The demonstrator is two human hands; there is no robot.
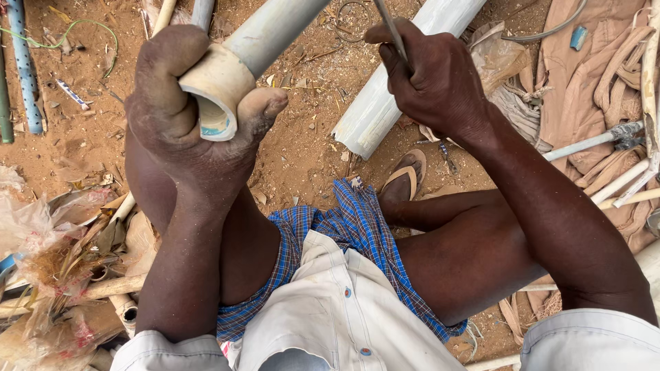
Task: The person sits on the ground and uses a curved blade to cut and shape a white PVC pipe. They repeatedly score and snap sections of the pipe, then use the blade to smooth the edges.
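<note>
Left hand (185,117) grips the grey pipe's socket end (218,89) up left; right hand (436,79) is closed round a thin metal tool (389,24), apart from it. Work looks unfinished.

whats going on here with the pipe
A person sits on sandy ground. Their left hand grips the cream-coloured socket end of a grey plastic pipe, its open mouth facing the camera. Their right hand is closed around a thin metal tool, held up beside the pipe and not touching it. A second, larger pale pipe lies on the ground behind.
</note>
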